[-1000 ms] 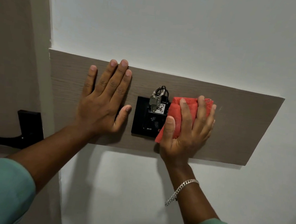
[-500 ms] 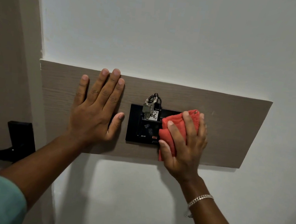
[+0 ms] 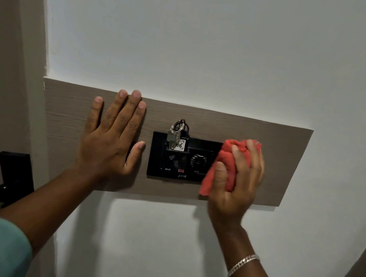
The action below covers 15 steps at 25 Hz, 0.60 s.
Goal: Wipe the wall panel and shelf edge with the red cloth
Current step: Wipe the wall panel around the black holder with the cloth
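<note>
Rightward now, right hand (image 3: 237,177) bunches soft red cloth (image 3: 229,163) against wood-grain wall panel (image 3: 282,161); left hand (image 3: 110,140) flat, splayed

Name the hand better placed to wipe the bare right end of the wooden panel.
Right. The right hand already grips the red cloth beside that stretch of the grey-brown wooden wall panel; the left hand lies flat and empty at the other end.

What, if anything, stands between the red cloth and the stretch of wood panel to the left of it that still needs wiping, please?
The black switch plate, with a bunch of keys hanging over it, sits directly left of the red cloth in the right hand. Beyond it, the left hand lies flat on the wood panel.
</note>
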Each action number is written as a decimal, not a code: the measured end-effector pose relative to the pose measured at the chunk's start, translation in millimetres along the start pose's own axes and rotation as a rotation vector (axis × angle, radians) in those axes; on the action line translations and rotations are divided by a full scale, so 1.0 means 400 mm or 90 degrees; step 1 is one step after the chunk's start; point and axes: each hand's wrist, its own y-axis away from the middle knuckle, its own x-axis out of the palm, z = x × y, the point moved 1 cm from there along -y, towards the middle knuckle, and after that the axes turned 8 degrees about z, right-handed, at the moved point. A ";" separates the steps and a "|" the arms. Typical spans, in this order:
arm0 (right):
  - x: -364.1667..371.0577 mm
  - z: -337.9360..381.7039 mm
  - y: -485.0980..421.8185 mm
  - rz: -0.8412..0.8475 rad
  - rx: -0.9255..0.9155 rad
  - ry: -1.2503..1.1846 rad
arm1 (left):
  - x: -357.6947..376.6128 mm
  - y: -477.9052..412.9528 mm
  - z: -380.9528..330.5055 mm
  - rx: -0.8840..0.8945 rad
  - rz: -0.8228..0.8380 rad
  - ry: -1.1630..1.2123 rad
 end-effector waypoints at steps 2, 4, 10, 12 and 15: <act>0.060 0.080 0.005 0.009 -0.063 -0.028 | -0.001 0.000 -0.002 0.004 0.004 0.012; 0.120 0.145 0.024 0.049 -0.056 -0.036 | 0.001 0.002 0.001 0.011 0.006 0.018; 0.151 0.125 0.060 0.051 0.037 0.045 | -0.001 0.001 0.005 0.011 -0.009 0.019; 0.176 0.146 0.047 0.026 0.103 0.020 | 0.000 0.001 0.005 0.005 -0.007 0.022; 0.162 0.112 0.072 0.102 -0.060 0.135 | 0.002 0.003 0.000 0.005 -0.012 0.018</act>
